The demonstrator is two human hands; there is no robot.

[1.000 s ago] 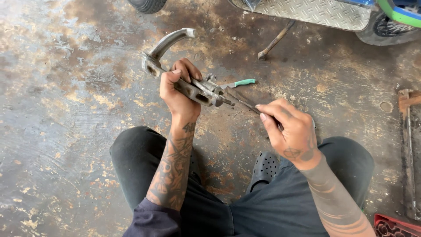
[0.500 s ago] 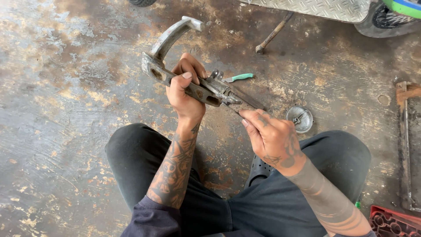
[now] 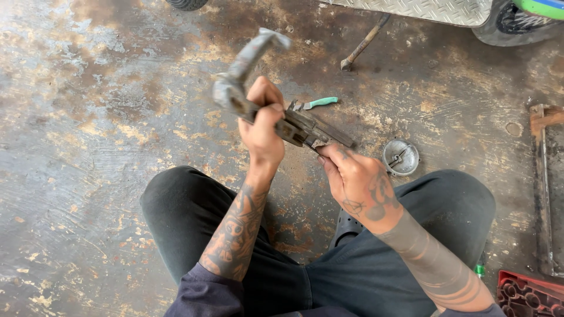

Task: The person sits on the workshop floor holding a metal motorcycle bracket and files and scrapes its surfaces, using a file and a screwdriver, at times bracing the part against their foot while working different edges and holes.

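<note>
Two hands on a grey metal lever assembly, centre of frame.
Left hand [image 3: 262,126] fisted around the metal lever assembly [image 3: 267,97], held above the stained floor [image 3: 88,117]; right hand [image 3: 358,182] pinches its lower end. Green-handled tool [image 3: 317,104] just beyond; round metal cap [image 3: 400,157] to the right; hammer [image 3: 364,44] at upper right.

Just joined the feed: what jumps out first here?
Dead centre, the left hand grips a greasy metal lever part with a curved handle, while the right hand works at its lower end. On the stained floor beside them lie a green-handled tool and a round metal cap.
</note>
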